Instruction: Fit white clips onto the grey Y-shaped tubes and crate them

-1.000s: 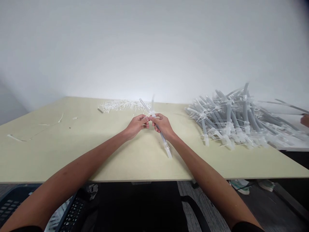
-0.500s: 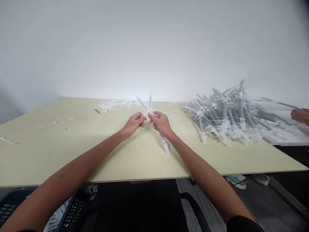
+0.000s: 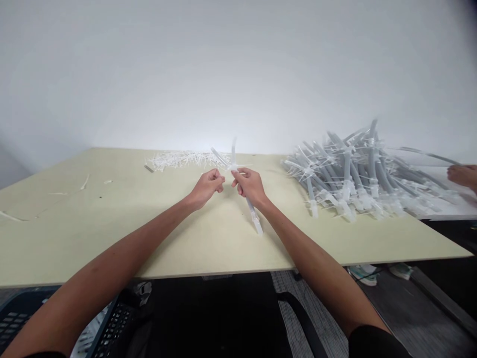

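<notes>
My right hand (image 3: 250, 186) is closed around a grey tube assembly (image 3: 252, 211), gripping it just below a translucent joint. From that joint two clear tube branches (image 3: 233, 149) fork upward, and a thin white tie end sticks out to the right. The lower end of the assembly slants down to a pale translucent end piece (image 3: 258, 227) over the table. My left hand (image 3: 207, 188) is closed, thumb against curled fingers, just left of the joint. Whatever those fingers hold, if anything, is hidden.
White cable ties (image 3: 182, 160) lie heaped at the table's back, beside a small grey piece (image 3: 148, 168). Similar tube assemblies (image 3: 348, 174) form a large pile on the right. Another person's hand (image 3: 462, 175) holds a tube at far right. Loose strips (image 3: 85, 182) lie left; a basket (image 3: 100, 328) stands below.
My left hand has drawn slightly left from the joint, its fingers curled tighter. My right hand keeps hold of the tube assembly in nearly the same place. The view has shifted slightly.
</notes>
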Demonstrator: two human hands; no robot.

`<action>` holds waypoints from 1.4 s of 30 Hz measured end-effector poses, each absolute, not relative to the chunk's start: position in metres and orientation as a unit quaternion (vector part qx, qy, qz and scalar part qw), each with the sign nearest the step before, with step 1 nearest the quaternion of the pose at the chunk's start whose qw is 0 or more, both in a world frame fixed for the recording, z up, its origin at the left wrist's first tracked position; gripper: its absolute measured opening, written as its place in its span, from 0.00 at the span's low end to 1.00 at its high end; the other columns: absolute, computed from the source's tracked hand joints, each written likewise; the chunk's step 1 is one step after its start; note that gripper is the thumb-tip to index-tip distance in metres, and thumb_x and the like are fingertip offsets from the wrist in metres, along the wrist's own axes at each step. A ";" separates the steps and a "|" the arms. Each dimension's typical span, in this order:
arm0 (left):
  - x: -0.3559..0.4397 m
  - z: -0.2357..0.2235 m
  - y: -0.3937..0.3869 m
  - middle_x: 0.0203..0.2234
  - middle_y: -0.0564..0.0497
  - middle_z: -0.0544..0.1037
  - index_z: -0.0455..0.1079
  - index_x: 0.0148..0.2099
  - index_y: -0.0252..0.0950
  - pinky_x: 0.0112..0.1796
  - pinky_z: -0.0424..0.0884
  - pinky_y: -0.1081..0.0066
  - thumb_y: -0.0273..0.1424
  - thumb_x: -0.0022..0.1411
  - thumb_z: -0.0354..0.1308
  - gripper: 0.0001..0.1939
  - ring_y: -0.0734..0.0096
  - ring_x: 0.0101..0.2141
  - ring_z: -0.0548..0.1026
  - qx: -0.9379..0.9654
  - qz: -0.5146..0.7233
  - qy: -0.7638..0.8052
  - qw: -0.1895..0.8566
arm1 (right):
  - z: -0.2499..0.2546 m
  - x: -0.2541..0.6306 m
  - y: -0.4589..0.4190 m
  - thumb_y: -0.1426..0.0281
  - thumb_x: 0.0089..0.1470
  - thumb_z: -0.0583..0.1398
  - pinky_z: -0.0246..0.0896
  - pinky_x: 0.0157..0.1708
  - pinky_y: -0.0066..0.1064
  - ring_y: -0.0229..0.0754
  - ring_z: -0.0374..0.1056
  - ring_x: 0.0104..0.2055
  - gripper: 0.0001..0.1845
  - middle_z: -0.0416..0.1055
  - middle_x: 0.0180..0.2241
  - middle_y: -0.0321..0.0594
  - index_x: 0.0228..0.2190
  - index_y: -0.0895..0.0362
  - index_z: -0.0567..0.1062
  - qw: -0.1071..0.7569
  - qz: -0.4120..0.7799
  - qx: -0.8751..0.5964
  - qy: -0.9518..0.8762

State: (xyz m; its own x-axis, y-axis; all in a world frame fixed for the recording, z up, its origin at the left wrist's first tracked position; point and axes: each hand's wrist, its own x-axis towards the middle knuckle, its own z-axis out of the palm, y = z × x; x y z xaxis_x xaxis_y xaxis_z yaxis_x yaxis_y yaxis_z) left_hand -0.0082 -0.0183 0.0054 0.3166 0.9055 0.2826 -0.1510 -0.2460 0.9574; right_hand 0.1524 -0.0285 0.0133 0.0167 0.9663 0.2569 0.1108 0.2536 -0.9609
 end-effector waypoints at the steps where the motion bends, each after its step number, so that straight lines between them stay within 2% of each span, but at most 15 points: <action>1: -0.008 0.004 -0.018 0.15 0.57 0.60 0.57 0.25 0.36 0.27 0.56 0.72 0.32 0.55 0.57 0.12 0.78 0.20 0.60 0.606 0.495 0.308 0.541 | 0.014 0.153 -0.029 0.56 0.46 0.61 0.47 0.09 0.23 0.30 0.56 0.13 0.19 0.71 0.22 0.38 0.34 0.58 0.71 0.540 0.412 -0.456 -0.575; 5: -0.008 0.003 -0.022 0.19 0.55 0.62 0.64 0.29 0.35 0.28 0.59 0.71 0.35 0.55 0.58 0.10 0.78 0.21 0.62 0.555 0.488 0.289 0.609 | 0.017 0.154 -0.031 0.57 0.50 0.59 0.49 0.12 0.23 0.30 0.57 0.16 0.17 0.69 0.24 0.38 0.32 0.58 0.70 0.551 0.506 -0.386 -0.540; 9: -0.004 0.004 -0.027 0.24 0.52 0.65 0.67 0.33 0.33 0.29 0.62 0.71 0.39 0.55 0.58 0.13 0.76 0.25 0.65 0.518 0.477 0.266 0.659 | 0.014 0.150 -0.030 0.62 0.49 0.60 0.60 0.21 0.24 0.32 0.63 0.22 0.11 0.69 0.27 0.37 0.32 0.57 0.69 0.568 0.585 -0.318 -0.484; 12: 0.000 0.002 -0.028 0.24 0.52 0.65 0.67 0.31 0.32 0.30 0.62 0.72 0.37 0.54 0.61 0.12 0.77 0.26 0.65 0.496 0.481 0.238 0.683 | 0.012 0.146 -0.030 0.64 0.47 0.62 0.63 0.25 0.24 0.32 0.64 0.26 0.11 0.68 0.28 0.36 0.32 0.56 0.69 0.559 0.626 -0.297 -0.455; 15: 0.000 0.000 -0.026 0.24 0.52 0.65 0.67 0.29 0.31 0.31 0.63 0.73 0.35 0.53 0.62 0.12 0.77 0.27 0.65 0.475 0.488 0.225 0.696 | 0.012 0.145 -0.031 0.62 0.47 0.62 0.62 0.23 0.23 0.33 0.64 0.27 0.13 0.68 0.28 0.38 0.32 0.57 0.70 0.541 0.642 -0.305 -0.450; 21: 0.000 -0.008 -0.021 0.22 0.53 0.66 0.67 0.28 0.31 0.31 0.63 0.72 0.34 0.51 0.63 0.11 0.78 0.25 0.64 0.466 0.497 0.244 0.690 | 0.008 0.146 -0.027 0.63 0.44 0.64 0.61 0.20 0.23 0.32 0.63 0.24 0.13 0.67 0.25 0.36 0.26 0.58 0.68 0.549 0.582 -0.338 -0.495; 26: 0.007 -0.013 -0.023 0.19 0.54 0.65 0.68 0.27 0.30 0.29 0.63 0.71 0.32 0.49 0.63 0.10 0.78 0.22 0.63 0.453 0.527 0.311 0.649 | 0.000 0.145 -0.021 0.63 0.45 0.63 0.58 0.15 0.25 0.32 0.61 0.18 0.13 0.64 0.21 0.32 0.25 0.56 0.65 0.559 0.462 -0.417 -0.548; 31: 0.011 -0.010 -0.027 0.18 0.54 0.64 0.67 0.25 0.30 0.29 0.63 0.71 0.30 0.49 0.64 0.10 0.79 0.21 0.63 0.440 0.543 0.322 0.638 | 0.000 0.142 -0.020 0.63 0.45 0.63 0.58 0.15 0.26 0.33 0.61 0.18 0.13 0.63 0.21 0.31 0.25 0.56 0.64 0.571 0.381 -0.452 -0.569; 33: 0.011 -0.006 -0.029 0.19 0.54 0.65 0.68 0.26 0.30 0.30 0.64 0.71 0.31 0.49 0.64 0.10 0.79 0.22 0.64 0.429 0.545 0.296 0.657 | 0.002 0.141 -0.022 0.62 0.45 0.62 0.60 0.18 0.26 0.33 0.62 0.20 0.13 0.64 0.22 0.31 0.26 0.55 0.65 0.587 0.416 -0.417 -0.555; 36: 0.011 -0.002 -0.035 0.24 0.53 0.67 0.70 0.33 0.30 0.33 0.65 0.71 0.36 0.53 0.62 0.12 0.79 0.26 0.66 0.421 0.530 0.242 0.695 | 0.006 0.140 -0.026 0.59 0.47 0.61 0.62 0.23 0.26 0.33 0.63 0.24 0.13 0.66 0.24 0.33 0.28 0.55 0.67 0.600 0.515 -0.336 -0.512; 39: 0.013 -0.001 -0.040 0.29 0.49 0.70 0.71 0.37 0.31 0.34 0.66 0.71 0.40 0.54 0.60 0.16 0.75 0.30 0.69 0.448 0.505 0.217 0.705 | 0.006 0.136 -0.030 0.56 0.47 0.61 0.55 0.18 0.24 0.32 0.60 0.22 0.16 0.66 0.25 0.32 0.34 0.53 0.70 0.578 0.607 -0.289 -0.462; 42: 0.015 -0.001 -0.041 0.30 0.48 0.71 0.70 0.37 0.31 0.34 0.67 0.70 0.41 0.54 0.60 0.16 0.74 0.30 0.70 0.475 0.513 0.215 0.682 | 0.003 0.132 -0.031 0.56 0.46 0.62 0.49 0.15 0.24 0.31 0.57 0.20 0.17 0.64 0.22 0.31 0.35 0.53 0.71 0.559 0.654 -0.269 -0.432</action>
State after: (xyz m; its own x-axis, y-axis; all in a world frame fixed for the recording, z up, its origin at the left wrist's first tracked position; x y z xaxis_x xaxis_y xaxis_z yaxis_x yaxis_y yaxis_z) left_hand 0.0149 -0.0407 -0.0008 0.3819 0.9034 0.1947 -0.4957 0.0225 0.8682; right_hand 0.1321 -0.0313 0.0032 -0.2295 0.9644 0.1310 -0.4993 -0.0012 -0.8664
